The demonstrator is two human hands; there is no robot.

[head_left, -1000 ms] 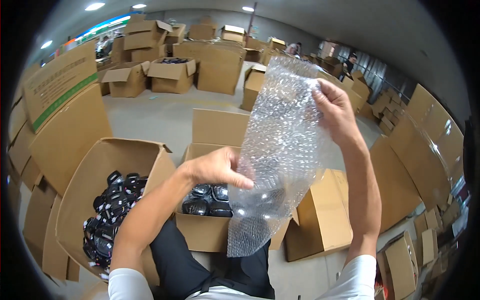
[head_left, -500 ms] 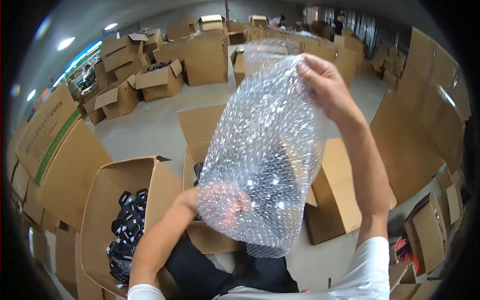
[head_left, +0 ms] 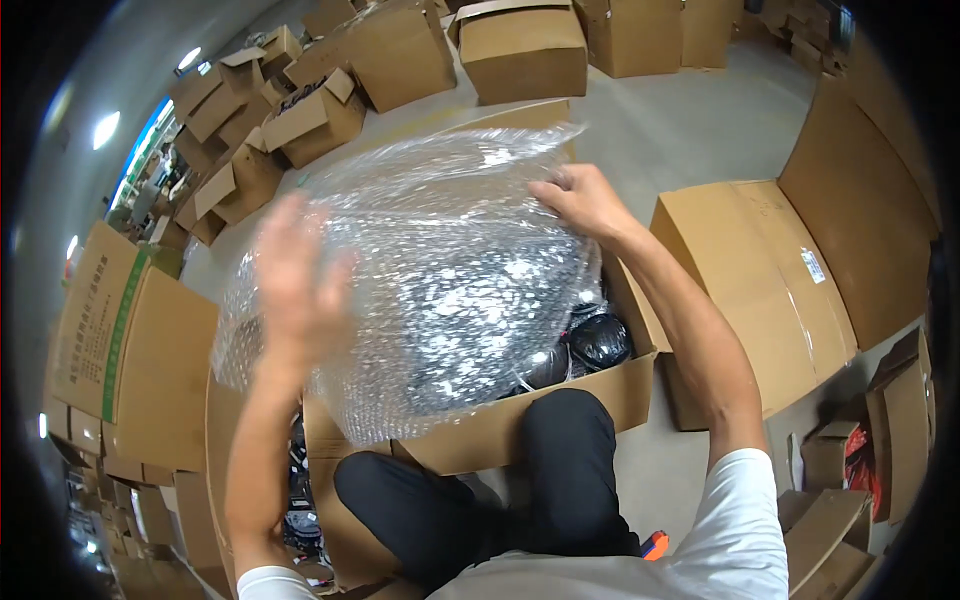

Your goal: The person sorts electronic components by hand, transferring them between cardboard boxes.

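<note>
A large sheet of clear bubble wrap [head_left: 470, 300] is spread across the cardboard box [head_left: 620, 395] in front of my knees. My right hand [head_left: 590, 205] pinches its far right edge between thumb and fingers. My left hand [head_left: 300, 290], smeared by motion, is over the left part of the sheet with its fingers stretched and the thumb apart. Beside the sheet's right edge, a rounded black item in clear plastic [head_left: 602, 341] shows inside the box. The wrap hides most of the contents.
Left of my knees, another box holds several black parts [head_left: 302, 500]. A closed carton [head_left: 755, 290] stands to the right. An open box with red material [head_left: 860, 465] is at the far right. More cartons [head_left: 525, 50] stand at the back.
The bubble wrap has come down from upright to lie over the box. My right hand has lowered with its edge. My left hand has moved up and left from behind the wrap.
</note>
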